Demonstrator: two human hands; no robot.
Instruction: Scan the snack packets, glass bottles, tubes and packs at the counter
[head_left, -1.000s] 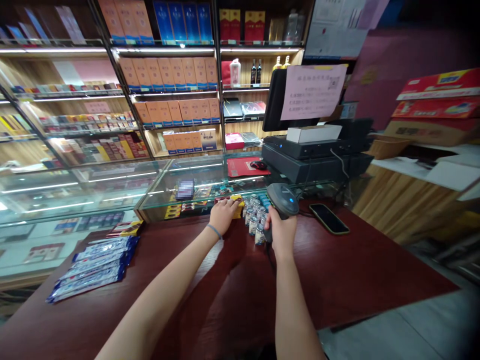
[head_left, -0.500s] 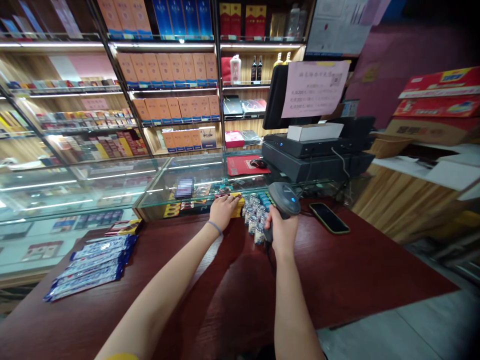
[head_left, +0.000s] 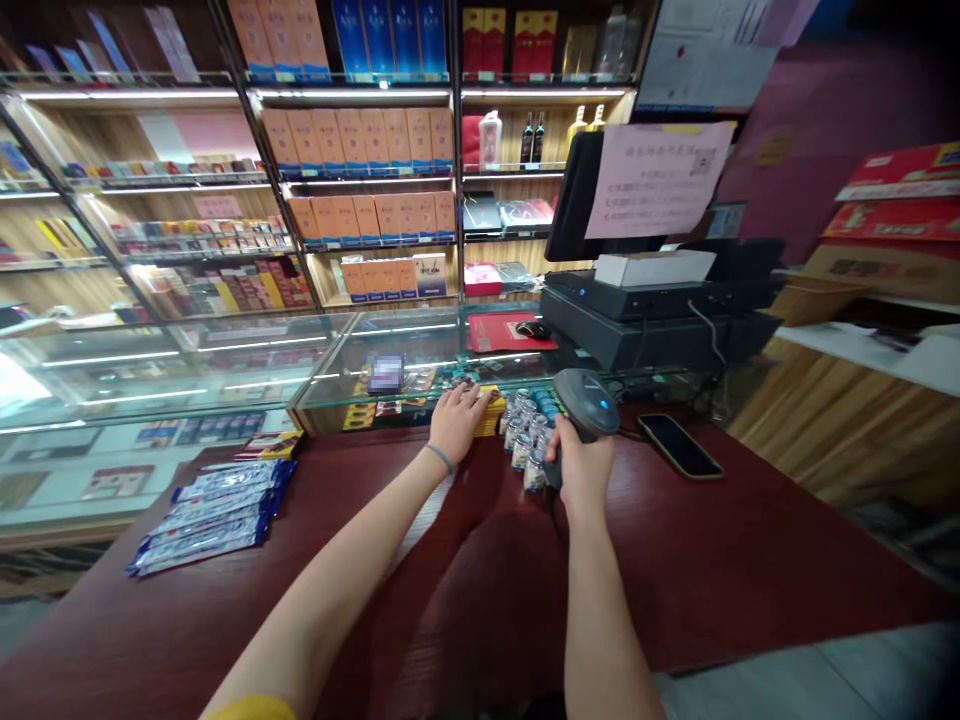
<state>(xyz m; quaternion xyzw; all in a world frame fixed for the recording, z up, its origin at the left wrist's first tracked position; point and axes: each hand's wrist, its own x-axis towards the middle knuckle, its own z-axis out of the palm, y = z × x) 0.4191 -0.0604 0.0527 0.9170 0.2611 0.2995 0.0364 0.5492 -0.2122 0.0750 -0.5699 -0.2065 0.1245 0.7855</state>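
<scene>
My right hand (head_left: 585,465) is wrapped round the handle of a dark barcode scanner (head_left: 585,402) with a small blue light on it. Its cable hangs below my fist. With fingers stretched out, my left hand (head_left: 456,425) lies against a stack of yellow packs (head_left: 489,415); whether it grips any of them I cannot tell. Between the hands stand several small clear jars with pale contents (head_left: 520,450). Small teal-topped items (head_left: 545,404) sit behind them, partly hidden by the scanner.
Several blue-and-white packets (head_left: 206,520) lie on the dark red counter (head_left: 450,610) at left. A phone (head_left: 680,446) rests on the right. Behind are a glass case (head_left: 420,340), a mouse (head_left: 532,329) and a monitor (head_left: 574,195) with a paper sheet.
The whole view has shifted, so everything appears farther right. My left hand stays at the yellow packs, its fingers slightly more spread; my right still holds the scanner.
</scene>
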